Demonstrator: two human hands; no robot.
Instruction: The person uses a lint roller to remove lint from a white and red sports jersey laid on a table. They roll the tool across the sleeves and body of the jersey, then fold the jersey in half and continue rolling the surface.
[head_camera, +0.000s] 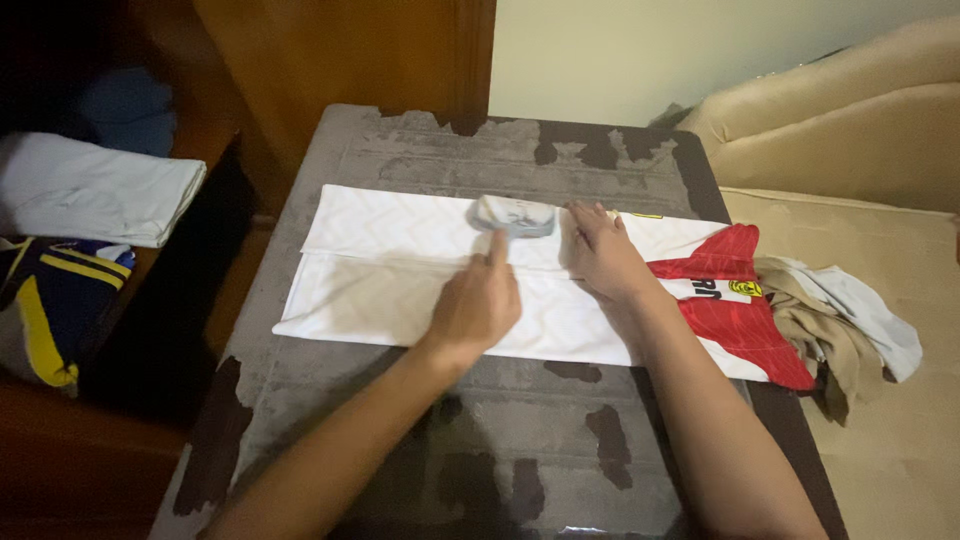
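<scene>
Two bare arms reach up from the bottom of the picture over a worn grey table with dark patches where the top has peeled. On the table lies a white shirt, folded long and flat, with a red and white part at its right end.

The person's left hand holds a small grey iron by its handle, fingers curled around it, and the iron sits on the top middle of the white shirt. The right hand is open and flat, palm down, pressing the cloth just beside the iron. The fingertips are very near the iron.

That is the first thing that could go wrong: if the iron is hot and slides to the right, it could touch those fingers and burn them. If the iron sits in one spot too long, it could mark the white cloth. It is not clear from the picture whether the iron is hot.

The shirt's right end hangs at the table edge, next to a pile of beige and white clothes. A pull on the cloth could drag it off or make new creases. The rough, peeling table top could also leave bits on the white shirt.

At the left, well apart, sit a folded white cloth and a blue and yellow garment.
</scene>
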